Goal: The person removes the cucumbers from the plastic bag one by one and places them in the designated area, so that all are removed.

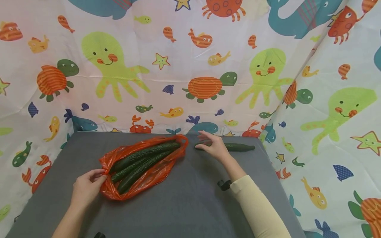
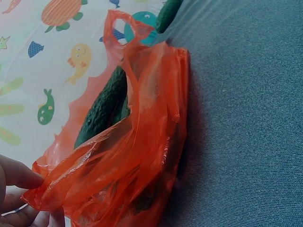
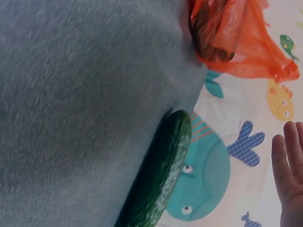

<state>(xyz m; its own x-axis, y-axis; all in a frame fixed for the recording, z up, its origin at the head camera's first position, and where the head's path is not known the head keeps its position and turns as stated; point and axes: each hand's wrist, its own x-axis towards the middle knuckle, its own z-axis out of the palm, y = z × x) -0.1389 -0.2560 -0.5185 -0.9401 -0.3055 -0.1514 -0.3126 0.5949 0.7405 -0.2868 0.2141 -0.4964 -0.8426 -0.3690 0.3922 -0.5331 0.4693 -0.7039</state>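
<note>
An orange-red plastic bag (image 1: 162, 177) lies on the grey table with its side open and several dark green cucumbers (image 1: 146, 160) inside. At its left end my left hand (image 1: 86, 186) pinches the bag's edge between thumb and fingers. The left wrist view shows the same grip on the crinkled bag (image 2: 156, 109), with one cucumber (image 2: 104, 106) showing through the opening. A single cucumber (image 1: 239, 147) lies to the right of the bag. Over its left part is my right hand (image 1: 215, 145), fingers extended. In the right wrist view that cucumber (image 3: 163, 175) lies apart from the straight fingers (image 3: 281, 163).
The grey table (image 1: 184, 211) ends at a curtain (image 1: 178, 71) printed with sea animals, which hangs behind it and along both sides. A small black object (image 1: 224, 185) shows by the right wrist, and another (image 1: 99, 235) at the bottom edge.
</note>
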